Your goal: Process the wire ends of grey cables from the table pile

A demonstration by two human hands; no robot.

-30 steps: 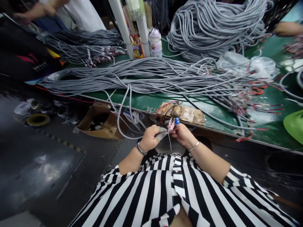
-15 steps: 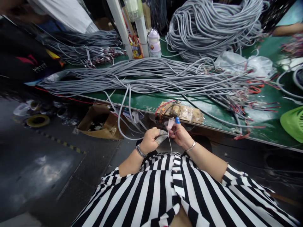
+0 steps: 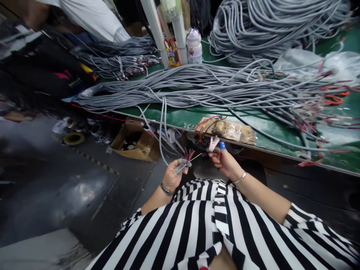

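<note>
My left hand (image 3: pixel 173 175), with grey coverings on its fingers, is closed round the end of a grey cable (image 3: pixel 164 155). Thin coloured wires (image 3: pixel 189 153), red and green among them, fan out above its fingertips. A thin white strand (image 3: pixel 194 158) slants from these fingers towards my right hand (image 3: pixel 225 159). That hand is closed, with a blue covering (image 3: pixel 222 145) on the thumb; what its fingers pinch is too small and dark to make out. Beside the thumb is a pinkish-white piece (image 3: pixel 213 143), below the table edge.
A long bundle of grey cables (image 3: pixel 180 86) crosses the green table (image 3: pixel 180 119); a large coil (image 3: pixel 270 30) lies behind it. A taped block (image 3: pixel 236 134) with wires sits at the front edge. Orange-handled scissors (image 3: pixel 333 98) lie right. A cardboard box (image 3: pixel 140 144) stands below.
My hands have moved apart. The coloured wires now stand fanned out above my left fingers, and the white strand, which hung down before, spans towards my right hand. The view has shifted.
</note>
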